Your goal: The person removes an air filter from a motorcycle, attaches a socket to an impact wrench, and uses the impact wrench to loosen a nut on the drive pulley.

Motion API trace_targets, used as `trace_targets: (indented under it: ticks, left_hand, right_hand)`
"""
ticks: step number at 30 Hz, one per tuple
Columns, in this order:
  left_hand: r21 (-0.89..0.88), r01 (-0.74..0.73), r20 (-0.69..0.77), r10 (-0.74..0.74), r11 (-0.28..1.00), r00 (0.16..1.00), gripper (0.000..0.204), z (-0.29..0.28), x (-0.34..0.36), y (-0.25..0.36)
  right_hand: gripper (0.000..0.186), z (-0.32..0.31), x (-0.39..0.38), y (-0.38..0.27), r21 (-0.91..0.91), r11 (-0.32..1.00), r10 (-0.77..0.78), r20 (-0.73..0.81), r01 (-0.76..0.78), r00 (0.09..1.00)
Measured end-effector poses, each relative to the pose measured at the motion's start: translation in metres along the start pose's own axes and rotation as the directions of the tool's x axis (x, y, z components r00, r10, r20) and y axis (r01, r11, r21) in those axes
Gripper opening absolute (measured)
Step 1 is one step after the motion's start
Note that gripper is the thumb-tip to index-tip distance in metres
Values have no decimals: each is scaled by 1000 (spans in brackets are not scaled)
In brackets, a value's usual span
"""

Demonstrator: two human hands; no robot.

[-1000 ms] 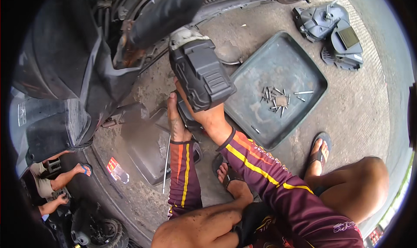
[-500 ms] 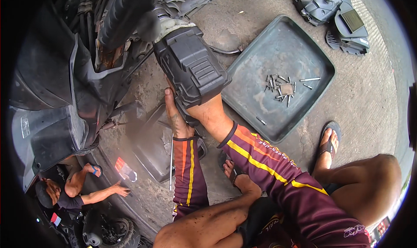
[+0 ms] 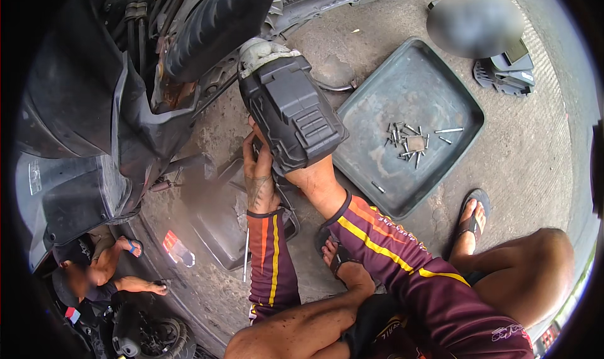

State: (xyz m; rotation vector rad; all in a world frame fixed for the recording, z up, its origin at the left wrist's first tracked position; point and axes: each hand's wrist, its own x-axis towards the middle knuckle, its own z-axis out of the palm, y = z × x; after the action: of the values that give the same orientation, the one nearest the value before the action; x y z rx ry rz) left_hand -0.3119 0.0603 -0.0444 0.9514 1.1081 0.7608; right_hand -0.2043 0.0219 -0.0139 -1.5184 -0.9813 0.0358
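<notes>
A cordless power tool with a bulky black battery pack [image 3: 292, 114] and a dirty whitish end fills the space below the motor scooter's dark body. My right hand [image 3: 309, 173] grips it from behind the pack, which hides most of the fingers. Close against the pack's left side, my left hand [image 3: 259, 173] is closed, its fingers curled upward. What those fingers hold, if anything, is hidden. The scooter's black body panels [image 3: 75, 101] and a thick ribbed black part [image 3: 211, 35] stand just beyond.
A grey tray [image 3: 371, 95] with several bolts [image 3: 406, 136] lies at the right. Behind it are dark plastic parts [image 3: 503, 76], partly blurred. A dark panel [image 3: 214, 233] and a thin metal rod [image 3: 246, 252] lie near my left forearm. Another person [image 3: 94, 277] sits at lower left.
The tool and both my hands appear slightly lower and further right as the view shifts. My left thumb and fingers have curled in. The other person's arm has drawn back.
</notes>
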Motion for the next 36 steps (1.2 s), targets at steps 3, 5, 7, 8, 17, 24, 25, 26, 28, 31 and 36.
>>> trace_targets:
  ticks: [3, 5, 7, 8, 17, 24, 25, 26, 28, 31, 36]
  left_hand:
    - [32, -44, -20, 44, 999, 999, 56, 5, -2, 5]
    - [46, -105, -1, 105, 993, 994, 53, 1, -2, 4]
    - [73, -92, -8, 93, 993, 996, 52, -1, 0, 3]
    - [92, -90, -18, 92, 992, 996, 51, -3, 1, 4]
    - [75, -61, -41, 64, 995, 997, 42, 2, 0, 4]
    - [40, -108, 4, 108, 993, 994, 45, -4, 3, -1]
    - [43, -108, 4, 108, 993, 994, 45, -5, 4, -2]
    - [39, -114, 8, 114, 993, 993, 47, -5, 3, -2]
    - [41, -122, 11, 121, 992, 993, 48, -7, 2, -1]
    - [54, -105, 9, 105, 993, 994, 50, -3, 2, -1]
    - [42, -91, 11, 91, 995, 996, 48, -6, 3, 1]
  right_hand:
    - [32, 3, 0, -1, 183, 961, 198, 62, -206, 978]
    - [32, 7, 0, 0, 256, 950, 177, 36, -180, 984]
    - [33, 9, -2, 3, 242, 955, 168, 25, -170, 985]
    - [33, 9, 0, 1, 230, 962, 148, 17, -148, 989]
    - [54, 3, 11, 2, 211, 975, 73, -13, -68, 997]
    - [60, -1, 14, -4, 293, 937, 182, 53, -190, 982]
    - [60, -1, 14, -4, 303, 935, 178, 42, -182, 983]
    - [61, 0, 14, -3, 251, 957, 142, 28, -145, 989]
    - [61, 1, 13, -3, 204, 973, 108, 16, -109, 994]
    - [60, -3, 14, -2, 309, 934, 170, 58, -179, 984]
    - [37, 1, 8, -4, 305, 931, 195, 55, -202, 979]
